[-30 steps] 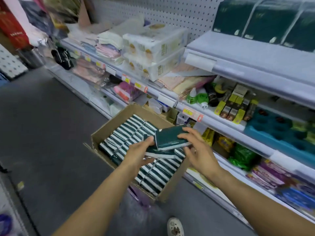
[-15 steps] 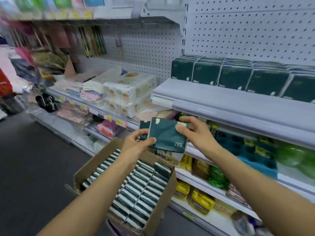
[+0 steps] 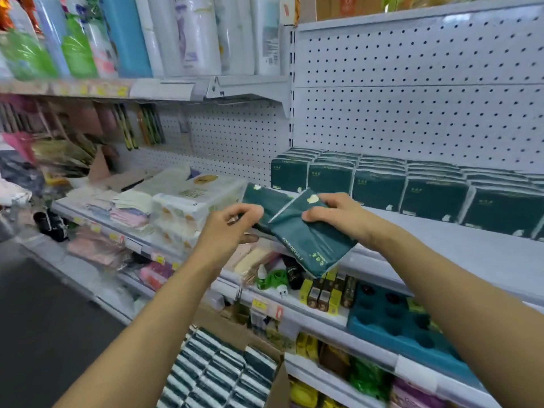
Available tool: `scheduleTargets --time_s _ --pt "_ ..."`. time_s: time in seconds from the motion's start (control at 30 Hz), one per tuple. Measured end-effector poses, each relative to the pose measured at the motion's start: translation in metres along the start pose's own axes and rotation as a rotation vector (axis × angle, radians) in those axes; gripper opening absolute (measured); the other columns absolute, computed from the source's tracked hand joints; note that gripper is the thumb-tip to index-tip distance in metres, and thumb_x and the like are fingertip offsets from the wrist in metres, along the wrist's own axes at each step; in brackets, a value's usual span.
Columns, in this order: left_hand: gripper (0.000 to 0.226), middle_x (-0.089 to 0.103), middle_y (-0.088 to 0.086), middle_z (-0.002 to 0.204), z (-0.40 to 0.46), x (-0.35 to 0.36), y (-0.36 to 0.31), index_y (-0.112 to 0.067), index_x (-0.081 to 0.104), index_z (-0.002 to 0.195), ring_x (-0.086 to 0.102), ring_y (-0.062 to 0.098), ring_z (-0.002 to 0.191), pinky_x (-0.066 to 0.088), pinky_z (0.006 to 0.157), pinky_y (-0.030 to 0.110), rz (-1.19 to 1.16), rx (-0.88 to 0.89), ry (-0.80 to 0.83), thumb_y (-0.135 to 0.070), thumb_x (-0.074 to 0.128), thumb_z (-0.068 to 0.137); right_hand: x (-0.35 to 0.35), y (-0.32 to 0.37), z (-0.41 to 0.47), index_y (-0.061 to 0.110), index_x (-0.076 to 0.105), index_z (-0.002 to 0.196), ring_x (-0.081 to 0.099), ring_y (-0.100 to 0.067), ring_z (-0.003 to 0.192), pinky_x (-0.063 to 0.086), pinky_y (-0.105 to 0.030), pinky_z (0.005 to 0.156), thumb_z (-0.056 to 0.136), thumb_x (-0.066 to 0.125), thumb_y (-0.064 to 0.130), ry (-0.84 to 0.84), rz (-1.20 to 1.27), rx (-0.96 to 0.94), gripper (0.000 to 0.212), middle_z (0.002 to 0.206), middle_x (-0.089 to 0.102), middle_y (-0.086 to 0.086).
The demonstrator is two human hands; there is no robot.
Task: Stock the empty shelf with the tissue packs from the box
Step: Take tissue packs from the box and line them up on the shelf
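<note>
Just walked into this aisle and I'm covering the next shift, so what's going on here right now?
A person is stocking dark green tissue packs from the cardboard box on the floor. The right hand grips one tissue pack at the front edge of the grey shelf. The left hand holds a second pack beside it. A row of packs already stands at the back of that shelf, and the box still holds many more.
</note>
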State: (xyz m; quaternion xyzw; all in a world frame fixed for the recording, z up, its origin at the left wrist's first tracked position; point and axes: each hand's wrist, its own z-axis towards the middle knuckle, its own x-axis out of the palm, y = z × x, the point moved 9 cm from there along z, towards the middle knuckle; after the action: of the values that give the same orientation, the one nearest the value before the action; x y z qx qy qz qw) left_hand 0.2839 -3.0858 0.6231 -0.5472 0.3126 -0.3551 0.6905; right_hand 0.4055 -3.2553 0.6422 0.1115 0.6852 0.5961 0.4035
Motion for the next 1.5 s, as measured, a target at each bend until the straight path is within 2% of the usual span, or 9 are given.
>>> scheduleTargets --time_s 0.2,0.37,0.57,0.73,0.87,0.93,1.0,1.13,1.5 --pt "0.01 0.057 0.013 0.105 0.053 -0.03 0.027 -0.014 0.068 0.089 0.063 0.024 0.089 0.062 0.071 0.03 -0.069 -0.081 -0.122 -0.006 0.064 0.093 -0.072 -0.03 0.024 0.014 0.059 0.096 0.065 -0.02 0.079 0.053 -0.032 0.067 0.088 0.068 0.02 -0.42 0.369 0.026 0.013 0.093 0.066 -0.006" --pt "0.021 0.06 0.008 0.105 0.087 -0.042 0.046 -0.017 0.064 0.092 0.063 0.025 0.086 0.06 0.062 0.028 -0.067 -0.084 -0.108 0.004 0.06 0.093 -0.072 -0.053 0.047 0.009 0.051 0.102 0.069 -0.026 0.087 0.059 -0.04 0.064 0.084 0.071 0.005 -0.487 0.479 0.054 0.027 0.108 0.065 -0.014" --pt "0.029 0.063 0.003 0.104 0.124 -0.065 0.057 -0.022 0.066 0.104 0.064 0.02 0.086 0.059 0.062 0.028 -0.082 -0.106 -0.017 0.003 0.059 0.093 -0.05 -0.079 0.06 0.007 0.049 0.109 0.067 -0.025 0.089 0.054 -0.022 0.057 0.081 0.077 0.01 -0.674 0.13 0.11 0.04 0.105 0.065 -0.012" --pt "0.03 0.063 0.005 0.111 0.148 -0.081 0.062 -0.027 0.068 0.102 0.063 0.026 0.095 0.058 0.069 0.035 -0.097 -0.135 0.068 0.001 0.061 0.093 -0.039 -0.066 0.086 0.015 0.044 0.068 0.057 -0.028 0.067 0.043 -0.034 0.059 0.084 0.068 0.038 -0.805 -0.202 0.104 0.038 0.076 0.057 -0.016" --pt "0.03 0.063 0.004 0.112 0.163 -0.087 0.064 -0.027 0.069 0.101 0.063 0.024 0.094 0.058 0.067 0.033 -0.117 -0.132 0.134 0.001 0.061 0.093 -0.019 -0.06 0.11 0.02 0.049 0.069 0.046 -0.018 0.062 0.036 -0.029 0.059 0.086 0.071 0.023 -0.801 -0.204 0.087 0.028 0.074 0.051 -0.006" --pt "0.03 0.062 0.005 0.114 0.17 -0.087 0.065 -0.027 0.069 0.102 0.064 0.022 0.092 0.058 0.065 0.031 -0.132 -0.13 0.155 0.001 0.061 0.093 -0.012 -0.058 0.122 0.017 0.058 0.085 0.051 -0.015 0.065 0.041 -0.025 0.062 0.084 0.074 0.016 -0.803 -0.149 0.078 0.016 0.076 0.056 -0.002" --pt "0.03 0.062 0.006 0.115 0.175 -0.087 0.067 -0.026 0.069 0.104 0.064 0.02 0.09 0.058 0.064 0.03 -0.147 -0.13 0.166 0.001 0.061 0.092 -0.011 -0.059 0.132 0.013 0.055 0.097 0.055 -0.011 0.069 0.046 -0.023 0.066 0.081 0.078 0.015 -0.839 -0.104 0.103 0.028 0.08 0.058 0.001" --pt "0.032 0.062 0.007 0.115 0.182 -0.085 0.07 -0.026 0.069 0.104 0.064 0.019 0.089 0.057 0.062 0.027 -0.161 -0.131 0.185 0.002 0.061 0.092 -0.019 -0.064 0.145 0.012 0.056 0.089 0.058 -0.017 0.072 0.053 -0.039 0.074 0.078 0.081 0.022 -0.906 -0.151 0.175 0.03 0.08 0.062 -0.001" --pt "0.057 0.063 -0.002 0.128 0.192 -0.072 0.068 -0.035 0.06 0.131 0.067 0.012 0.087 0.056 0.061 0.025 -0.218 -0.085 0.224 0.005 0.063 0.09 -0.03 -0.063 0.157 0.012 0.053 0.091 0.061 -0.025 0.079 0.053 -0.047 0.077 0.083 0.076 0.023 -0.974 -0.269 0.175 0.027 0.081 0.061 -0.001"
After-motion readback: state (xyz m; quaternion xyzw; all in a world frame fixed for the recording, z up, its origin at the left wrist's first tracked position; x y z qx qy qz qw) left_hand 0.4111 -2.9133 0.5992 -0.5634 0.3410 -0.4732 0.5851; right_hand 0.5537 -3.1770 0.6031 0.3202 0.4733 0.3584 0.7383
